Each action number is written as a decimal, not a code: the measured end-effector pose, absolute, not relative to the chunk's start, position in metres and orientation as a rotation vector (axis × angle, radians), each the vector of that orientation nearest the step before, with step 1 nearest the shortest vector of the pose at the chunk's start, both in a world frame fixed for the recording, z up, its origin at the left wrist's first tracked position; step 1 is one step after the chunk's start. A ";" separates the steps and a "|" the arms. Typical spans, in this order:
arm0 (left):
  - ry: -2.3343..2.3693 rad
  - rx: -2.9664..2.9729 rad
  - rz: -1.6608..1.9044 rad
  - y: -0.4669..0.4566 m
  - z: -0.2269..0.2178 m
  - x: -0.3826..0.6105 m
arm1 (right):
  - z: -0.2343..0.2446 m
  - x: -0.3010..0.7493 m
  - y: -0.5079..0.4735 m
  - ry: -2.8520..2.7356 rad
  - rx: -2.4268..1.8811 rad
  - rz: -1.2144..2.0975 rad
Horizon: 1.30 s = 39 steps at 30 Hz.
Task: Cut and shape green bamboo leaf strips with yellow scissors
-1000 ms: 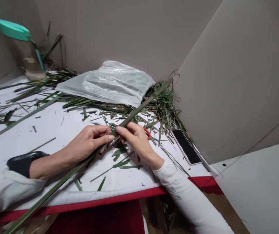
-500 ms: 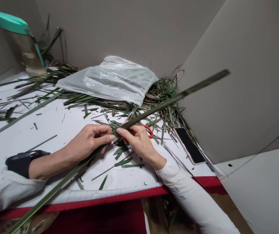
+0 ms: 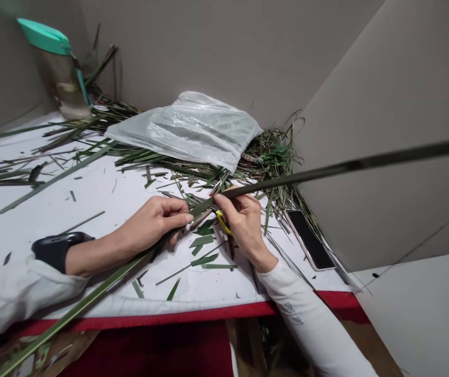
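Observation:
My left hand pinches a long green leaf strip near its middle, over the white table. My right hand grips the same strip just to the right, fingers closed, with a small tool with a yellow handle in the palm. The strip runs from the lower left, past the table's red front edge, up through both hands and out to the right edge of the picture. Cut green leaf pieces lie under my hands.
A clear plastic bag lies on a heap of green leaves at the back. A clear jar with a teal lid stands back left. A black phone lies at the right, by grey walls.
The free right end of the strip has swung from the table's back toward the right and now reaches past the right edge. My right hand has turned, showing a yellow handle where a red loop showed.

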<state>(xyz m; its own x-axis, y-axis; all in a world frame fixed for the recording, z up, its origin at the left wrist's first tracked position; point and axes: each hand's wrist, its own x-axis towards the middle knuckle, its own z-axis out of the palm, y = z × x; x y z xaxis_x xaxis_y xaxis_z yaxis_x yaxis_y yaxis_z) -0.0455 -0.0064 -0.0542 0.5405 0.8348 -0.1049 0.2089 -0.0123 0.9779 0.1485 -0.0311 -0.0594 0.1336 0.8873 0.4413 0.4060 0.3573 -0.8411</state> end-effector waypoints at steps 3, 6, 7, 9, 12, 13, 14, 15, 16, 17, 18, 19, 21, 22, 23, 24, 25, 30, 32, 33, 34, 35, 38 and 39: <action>0.927 1.542 0.651 -0.008 -0.055 -0.045 | -0.062 0.144 -0.031 -1.504 -1.208 0.789; 0.948 1.538 0.652 -0.008 -0.055 -0.045 | -0.065 0.137 -0.031 -1.551 -1.179 0.910; 0.957 1.531 0.647 -0.008 -0.055 -0.045 | -0.066 0.135 -0.031 -1.557 -1.176 0.913; 0.972 1.508 0.632 -0.009 -0.056 -0.046 | -0.068 0.132 -0.032 -1.586 -1.177 0.860; 0.969 1.478 0.602 -0.008 -0.058 -0.047 | -0.070 0.130 -0.033 -1.672 -1.214 0.594; 0.958 1.480 0.599 -0.008 -0.058 -0.046 | -0.071 0.129 -0.033 -1.700 -1.225 0.479; 0.946 1.489 0.603 -0.008 -0.058 -0.046 | -0.071 0.129 -0.033 -1.722 -1.229 0.373; 0.934 1.503 0.608 -0.007 -0.058 -0.045 | -0.071 0.130 -0.033 -1.735 -1.228 0.294; 0.925 1.515 0.612 -0.007 -0.057 -0.045 | -0.071 0.131 -0.033 -1.734 -1.225 0.249; 0.920 1.520 0.612 -0.007 -0.057 -0.045 | -0.070 0.132 -0.033 -1.716 -1.226 0.234; 0.921 1.518 0.607 -0.008 -0.056 -0.044 | -0.069 0.134 -0.032 -1.682 -1.233 0.243; 0.924 1.513 0.600 -0.008 -0.055 -0.044 | -0.068 0.135 -0.032 -1.638 -1.246 0.280; 0.929 1.508 0.596 -0.009 -0.053 -0.044 | -0.066 0.137 -0.032 -1.562 -1.263 0.445; 0.931 1.514 0.603 -0.010 -0.053 -0.044 | -0.066 0.137 -0.032 -1.549 -1.260 0.551; 0.931 1.522 0.613 -0.010 -0.053 -0.044 | -0.066 0.137 -0.032 -1.557 -1.248 0.654; 0.929 1.533 0.623 -0.010 -0.053 -0.044 | -0.067 0.136 -0.032 -1.582 -1.233 0.740; 0.928 1.539 0.631 -0.010 -0.053 -0.044 | -0.067 0.135 -0.032 -1.615 -1.218 0.796; 0.919 1.492 0.610 -0.006 -0.058 -0.044 | -0.069 0.131 -0.032 -1.665 -1.213 0.697; 0.906 1.470 0.600 -0.005 -0.059 -0.044 | -0.067 0.132 -0.032 -1.635 -1.231 0.602; 0.900 1.462 0.597 -0.004 -0.059 -0.044 | -0.067 0.133 -0.032 -1.618 -1.240 0.560; 0.896 1.457 0.596 -0.004 -0.059 -0.045 | -0.066 0.134 -0.032 -1.601 -1.247 0.527; 0.897 1.456 0.595 -0.005 -0.058 -0.045 | -0.066 0.135 -0.032 -1.590 -1.252 0.509; 0.913 1.490 0.612 -0.006 -0.056 -0.045 | -0.067 0.135 -0.033 -1.612 -1.253 0.559; 0.919 1.507 0.619 -0.007 -0.055 -0.045 | -0.068 0.133 -0.034 -1.635 -1.249 0.602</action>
<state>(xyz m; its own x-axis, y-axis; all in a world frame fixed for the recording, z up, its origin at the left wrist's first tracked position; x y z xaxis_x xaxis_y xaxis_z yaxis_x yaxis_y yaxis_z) -0.0454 -0.0069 -0.0553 0.5456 0.8288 -0.1241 0.1963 0.0176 0.9804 0.1335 -0.0335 -0.0681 -0.0187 0.9213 0.3884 0.4494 0.3547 -0.8199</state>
